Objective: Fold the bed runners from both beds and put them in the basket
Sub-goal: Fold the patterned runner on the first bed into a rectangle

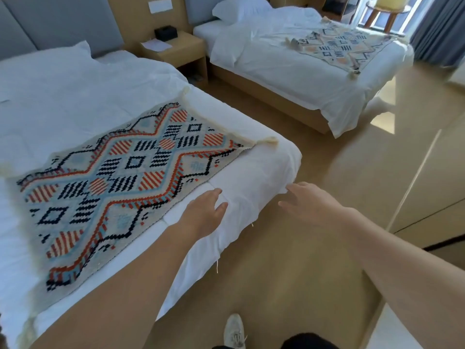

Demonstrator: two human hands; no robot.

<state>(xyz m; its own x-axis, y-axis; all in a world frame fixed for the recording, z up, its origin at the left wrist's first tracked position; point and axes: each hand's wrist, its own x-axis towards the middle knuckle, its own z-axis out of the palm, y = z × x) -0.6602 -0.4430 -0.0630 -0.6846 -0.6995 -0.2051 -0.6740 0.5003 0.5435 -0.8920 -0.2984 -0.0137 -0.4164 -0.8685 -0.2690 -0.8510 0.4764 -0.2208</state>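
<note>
A woven bed runner [120,177] with red, blue and black diamond patterns lies flat across the foot of the near bed [63,96]. My left hand [203,212] hovers open over the white sheet just beside the runner's near edge, holding nothing. My right hand [309,202] is open too, over the floor at the bed's foot corner, its fingertips near the sheet. A second runner [344,46] of the same pattern lies partly rumpled on the far bed [276,59]. No basket is in view.
A wooden nightstand [176,49] with a black box and paper stands between the beds. Tan floor [314,159] runs between and in front of the beds. A pale cabinet [432,185] is on the right, a round side table [385,11] and grey curtain at the back right.
</note>
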